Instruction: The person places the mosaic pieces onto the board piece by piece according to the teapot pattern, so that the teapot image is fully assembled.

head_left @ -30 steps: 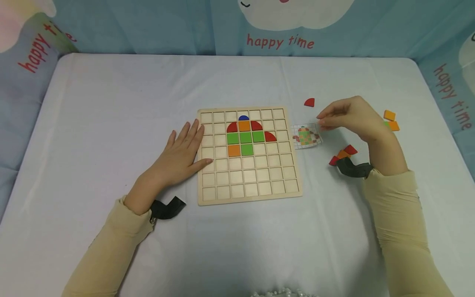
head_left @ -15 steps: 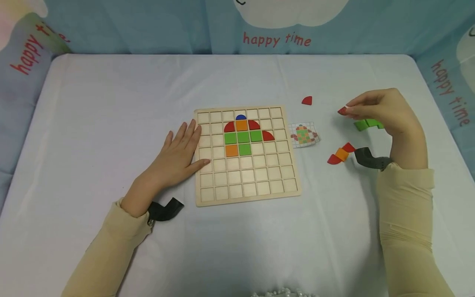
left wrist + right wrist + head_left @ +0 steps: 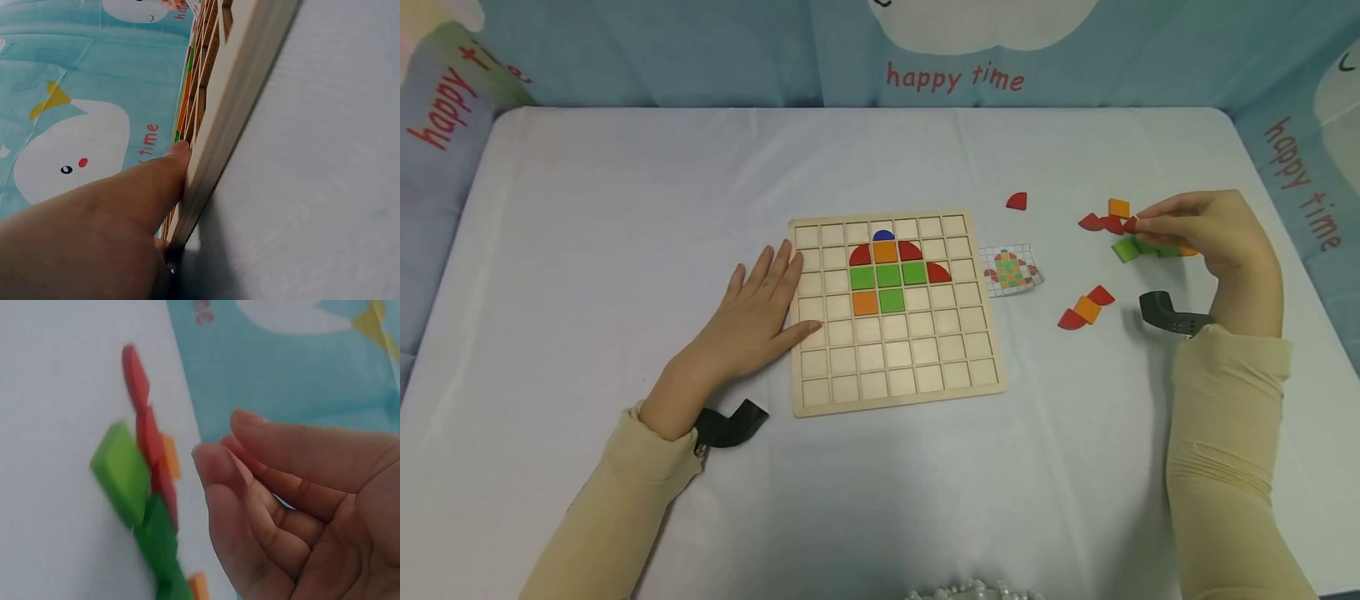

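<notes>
The wooden grid board point(image 3: 842, 404) lies mid-table, with my left hand point(image 3: 748, 321) flat along its left edge, fingers straight and thumb over the frame. In the left wrist view the thumb point(image 3: 156, 181) touches the board's rim. Set in its cells are a blue half-round point(image 3: 883, 236), red quarter-rounds point(image 3: 938, 272), orange squares point(image 3: 865, 303) and several green squares point(image 3: 888, 276). My right hand point(image 3: 1221, 229) hovers at the right end of a row of red pieces point(image 3: 1111, 224). In the right wrist view thumb and forefinger stand apart with nothing between them.
A small pattern card point(image 3: 1011, 271) lies against the board's right edge. Beyond it are a lone red quarter-round point(image 3: 1017, 202), an orange square point(image 3: 1118, 208), green squares point(image 3: 1126, 249) in a row, and an orange square point(image 3: 1087, 310) between two red pieces.
My right hand has moved rightward from beside the pattern card, uncovering the red row and an orange square. My left hand stays on the board.
</notes>
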### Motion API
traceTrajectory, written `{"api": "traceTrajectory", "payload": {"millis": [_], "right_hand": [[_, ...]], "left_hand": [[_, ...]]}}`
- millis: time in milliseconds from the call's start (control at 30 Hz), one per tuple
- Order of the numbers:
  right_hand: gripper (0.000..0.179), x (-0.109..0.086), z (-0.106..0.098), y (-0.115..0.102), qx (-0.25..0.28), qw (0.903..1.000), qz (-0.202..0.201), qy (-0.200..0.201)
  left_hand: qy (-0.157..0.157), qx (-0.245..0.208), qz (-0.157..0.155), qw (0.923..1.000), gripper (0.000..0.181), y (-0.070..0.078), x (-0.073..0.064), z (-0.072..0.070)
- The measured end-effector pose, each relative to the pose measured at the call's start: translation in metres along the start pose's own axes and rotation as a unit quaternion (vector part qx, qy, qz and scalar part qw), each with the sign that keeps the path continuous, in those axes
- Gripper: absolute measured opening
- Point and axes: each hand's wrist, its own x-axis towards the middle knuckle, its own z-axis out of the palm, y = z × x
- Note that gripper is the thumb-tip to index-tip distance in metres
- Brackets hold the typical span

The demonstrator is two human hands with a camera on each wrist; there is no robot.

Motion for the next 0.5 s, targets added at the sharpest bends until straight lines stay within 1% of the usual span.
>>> {"api": "traceTrajectory", "payload": {"millis": [133, 367, 500], "right_hand": [[0.006, 0.002, -0.007, 0.009, 0.007, 0.9996, 0.020, 0.018], [0.004, 0.003, -0.023, 0.027, 0.029, 0.9968, 0.037, 0.065], [0.007, 0.002, -0.032, 0.034, 0.047, 0.9947, 0.061, 0.067]], "left_hand": [[-0.002, -0.001, 0.000, 1.0000, 0.082, 0.000, 0.000, 0.000], [-0.002, 0.001, 0.001, 1.0000, 0.083, 0.000, 0.002, 0.001], [0.000, 0.002, 0.002, 1.0000, 0.082, -0.001, 0.002, 0.002]]}}
